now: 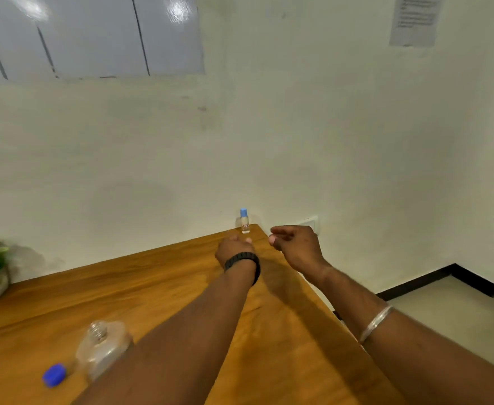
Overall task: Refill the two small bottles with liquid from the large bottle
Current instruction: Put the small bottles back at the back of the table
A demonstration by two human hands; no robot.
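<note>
Wood-grain table (158,290) is showing a smooth sheen; on it, the clear plastic bottle (102,349) is glinting beside a matt blue cap (54,375).

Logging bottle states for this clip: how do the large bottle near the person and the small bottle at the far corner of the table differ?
The large bottle is uncapped, its threaded neck bare and a blue cap lying beside it; the small bottle wears its light blue cap. The large bottle is wide and rounded, the small bottle slim. The small bottle carries a label; none shows on the large bottle. Both are clear, stand upright on the wooden table, and neither is held.
</note>
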